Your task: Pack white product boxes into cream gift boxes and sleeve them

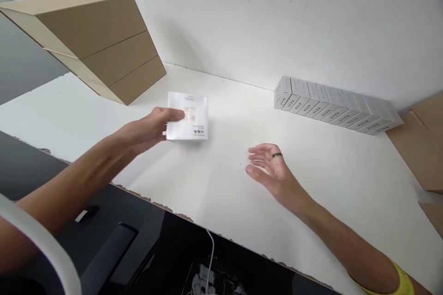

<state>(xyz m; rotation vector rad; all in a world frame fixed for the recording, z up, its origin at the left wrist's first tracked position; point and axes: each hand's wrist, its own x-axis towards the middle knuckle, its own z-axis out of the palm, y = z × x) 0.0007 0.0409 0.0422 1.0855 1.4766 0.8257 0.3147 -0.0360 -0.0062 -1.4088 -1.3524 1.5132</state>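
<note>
The left hand (148,129) pinches a small, flat, glossy white box (187,116) by its left edge, holding it above the smooth white tabletop (214,184). At four o'clock from it the right hand (272,170) hovers open and empty, fingers loosely spread, a dark ring (277,155) on one. Matte brown cardboard cartons (104,46) are stacked at ten o'clock; a row of small white boxes (335,103) lines the wall at two o'clock.

A small, flat, glossy white cardboard box (187,116) with dark print along one edge and a pale orange picture on its face is held by its left edge, slightly blurred, tilted just above the white surface (221,184).
</note>
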